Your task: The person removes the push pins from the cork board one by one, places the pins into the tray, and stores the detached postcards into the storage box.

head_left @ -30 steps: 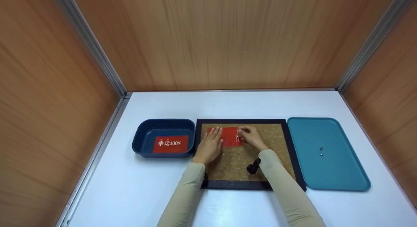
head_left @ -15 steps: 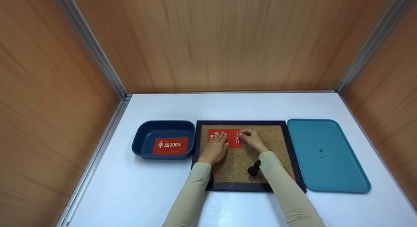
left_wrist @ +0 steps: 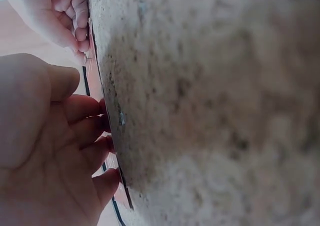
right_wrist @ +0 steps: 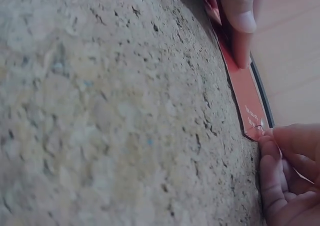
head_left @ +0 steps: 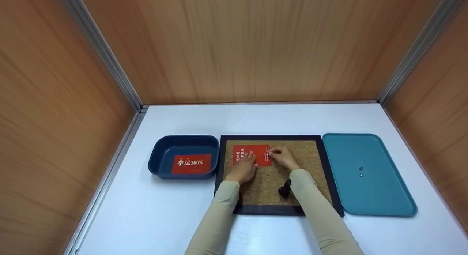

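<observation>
A flat left hand (head_left: pixel 244 168) presses a red card (head_left: pixel 252 154) onto the cork board (head_left: pixel 299 167) while the right hand (head_left: pixel 284 158), just beside it, pinches a pin (head_left: pixel 267 155) at the card's edge.

Camera setup: head plus two wrist views

Head cam is looking down from above; wrist cams are skimming the cork board (head_left: pixel 272 182) up close, sharing the red card (right_wrist: pixel 247 103).

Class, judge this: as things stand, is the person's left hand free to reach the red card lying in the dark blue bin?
Probably yes: the left hand rests flat on the corkboard's card beside the open bin, its card uncovered.
</observation>
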The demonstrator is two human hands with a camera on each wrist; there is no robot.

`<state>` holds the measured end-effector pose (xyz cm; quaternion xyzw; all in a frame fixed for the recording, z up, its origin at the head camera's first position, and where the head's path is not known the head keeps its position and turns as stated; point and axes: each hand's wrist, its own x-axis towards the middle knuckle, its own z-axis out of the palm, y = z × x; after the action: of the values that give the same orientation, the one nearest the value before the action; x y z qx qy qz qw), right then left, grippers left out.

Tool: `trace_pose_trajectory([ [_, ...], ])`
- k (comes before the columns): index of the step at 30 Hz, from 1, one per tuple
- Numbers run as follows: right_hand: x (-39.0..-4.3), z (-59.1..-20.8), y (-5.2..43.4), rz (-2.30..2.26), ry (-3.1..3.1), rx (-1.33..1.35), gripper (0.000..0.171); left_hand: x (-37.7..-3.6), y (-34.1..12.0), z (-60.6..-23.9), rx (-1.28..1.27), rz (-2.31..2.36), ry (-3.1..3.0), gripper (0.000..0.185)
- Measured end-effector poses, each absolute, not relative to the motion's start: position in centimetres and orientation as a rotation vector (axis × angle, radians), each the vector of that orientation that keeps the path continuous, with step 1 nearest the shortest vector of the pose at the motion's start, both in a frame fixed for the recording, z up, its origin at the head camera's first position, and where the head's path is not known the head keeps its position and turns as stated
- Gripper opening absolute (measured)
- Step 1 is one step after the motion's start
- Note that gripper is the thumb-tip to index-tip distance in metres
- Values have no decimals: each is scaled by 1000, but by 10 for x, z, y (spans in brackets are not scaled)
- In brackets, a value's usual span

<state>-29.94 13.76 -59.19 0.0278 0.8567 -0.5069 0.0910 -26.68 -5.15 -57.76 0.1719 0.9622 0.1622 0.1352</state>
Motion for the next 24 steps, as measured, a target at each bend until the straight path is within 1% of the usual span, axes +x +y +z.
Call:
trace_pose_trajectory([
  [12, -302, -589, 135, -1438, 2559, 127, 21, -269, -50, -576, 475, 464, 2743, 51],
  [24, -301, -587, 132, -1384, 2616, 40, 16, -271, -51, -578, 493, 501, 2730, 50],
])
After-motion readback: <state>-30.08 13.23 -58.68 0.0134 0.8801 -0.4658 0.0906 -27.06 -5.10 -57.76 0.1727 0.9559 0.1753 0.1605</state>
